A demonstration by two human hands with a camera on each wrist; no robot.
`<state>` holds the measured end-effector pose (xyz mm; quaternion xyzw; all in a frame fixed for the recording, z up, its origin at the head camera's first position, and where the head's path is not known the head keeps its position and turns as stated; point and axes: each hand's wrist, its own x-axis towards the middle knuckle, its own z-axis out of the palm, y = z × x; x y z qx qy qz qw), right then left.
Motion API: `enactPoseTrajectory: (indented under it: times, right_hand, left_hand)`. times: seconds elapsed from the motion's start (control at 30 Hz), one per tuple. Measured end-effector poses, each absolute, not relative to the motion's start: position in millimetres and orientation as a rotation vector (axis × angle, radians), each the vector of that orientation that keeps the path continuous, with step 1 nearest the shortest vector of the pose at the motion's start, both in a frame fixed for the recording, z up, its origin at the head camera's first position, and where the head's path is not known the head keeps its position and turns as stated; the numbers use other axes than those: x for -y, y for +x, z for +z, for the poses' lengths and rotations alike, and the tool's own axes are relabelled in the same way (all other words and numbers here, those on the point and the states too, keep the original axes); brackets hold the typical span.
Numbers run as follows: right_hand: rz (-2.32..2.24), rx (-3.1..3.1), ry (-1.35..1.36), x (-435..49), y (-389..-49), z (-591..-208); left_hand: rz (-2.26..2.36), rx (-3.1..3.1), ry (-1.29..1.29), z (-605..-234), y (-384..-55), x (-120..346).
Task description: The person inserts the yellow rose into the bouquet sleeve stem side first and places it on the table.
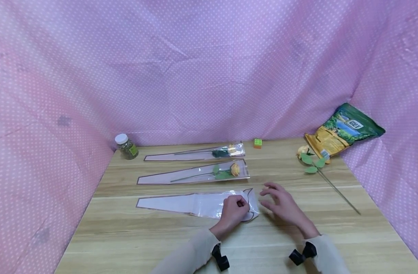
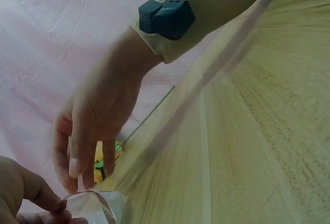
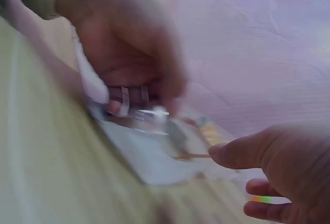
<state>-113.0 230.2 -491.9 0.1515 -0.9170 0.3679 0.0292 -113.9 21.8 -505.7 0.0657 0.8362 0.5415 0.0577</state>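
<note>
Nearest the person lies a flower sleeve (image 1: 209, 203), a long tapering white bag with a brown border and clear film, its wide end to the right. My left hand (image 1: 233, 211) pinches the film near that wide end; in the left wrist view its fingertips (image 2: 54, 203) hold the clear edge, which stands up a little. Just right of the sleeve's mouth, my right hand (image 1: 282, 205) hovers with fingers spread and loosely bent, nothing visible between them. In the right wrist view the right thumb (image 3: 240, 152) appears near the sleeve's rim; whether it touches is unclear.
Behind lie two more sleeves, each with a rose inside: a yellow rose (image 1: 234, 169) and, farther back, a pale one (image 1: 232, 149). A loose rose (image 1: 311, 160) lies at right beside a green-yellow bag (image 1: 344, 131). A jar (image 1: 128, 147) and toy brick (image 1: 258, 143) stand at the back.
</note>
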Motion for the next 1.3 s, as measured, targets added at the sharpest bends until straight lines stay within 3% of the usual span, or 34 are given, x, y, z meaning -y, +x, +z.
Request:
enactPoseTrajectory:
  times: [0.13,0.5,0.8,1.3]
  right_hand:
    - [1.002,2.714,0.475,-256.8,-119.5,-481.8]
    - [0.730,2.843,0.145,-352.7,-133.6,-448.9]
    - [0.684,3.057,-0.026,-413.1,-148.6,-445.5]
    - [0.631,3.236,0.023,-428.4,-170.8,-473.9]
  left_hand:
    - [1.647,-2.531,0.191,-504.3,-113.6,-21.8]
    - [1.649,-2.528,0.174,-502.9,-111.9,-21.8]
    - [1.642,-2.531,0.176,-502.8,-111.8,-22.1]
    - [1.656,-2.529,0.188,-504.8,-112.4,-22.0]
